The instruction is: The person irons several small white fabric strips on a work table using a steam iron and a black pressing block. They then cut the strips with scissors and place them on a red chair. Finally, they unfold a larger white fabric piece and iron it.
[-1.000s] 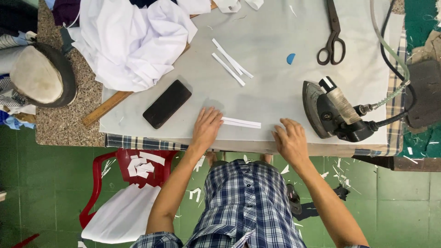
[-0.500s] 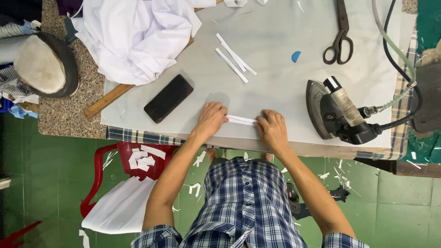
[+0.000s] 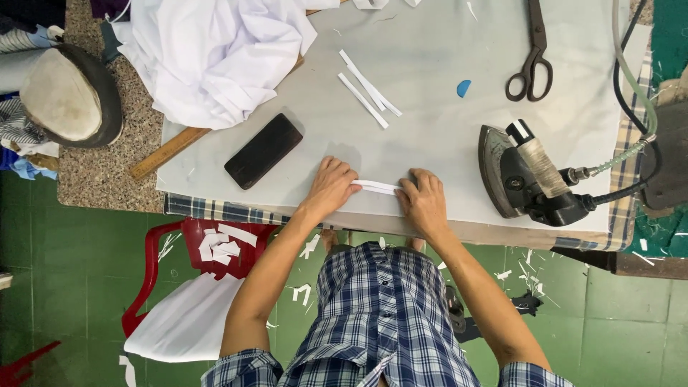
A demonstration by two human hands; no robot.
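Note:
A narrow white fabric strip (image 3: 378, 187) lies near the front edge of the grey-covered table (image 3: 430, 143). My left hand (image 3: 330, 185) pinches its left end with curled fingers. My right hand (image 3: 424, 199) presses on its right end, fingers bent over it. Both hands rest on the table with the strip stretched between them.
A steam iron (image 3: 527, 175) with hose and cable stands on its side to the right. Scissors (image 3: 530, 61) and blue chalk (image 3: 464, 87) lie at the back right. More white strips (image 3: 367, 89), a black phone (image 3: 263, 151), a wooden ruler (image 3: 168, 152) and white cloth (image 3: 215, 50) lie left. A red chair (image 3: 201, 251) holds scraps.
My right hand moved left from near the iron onto the strip's right end. My left hand's fingers curled onto the left end. In the last half second both hands stayed nearly still.

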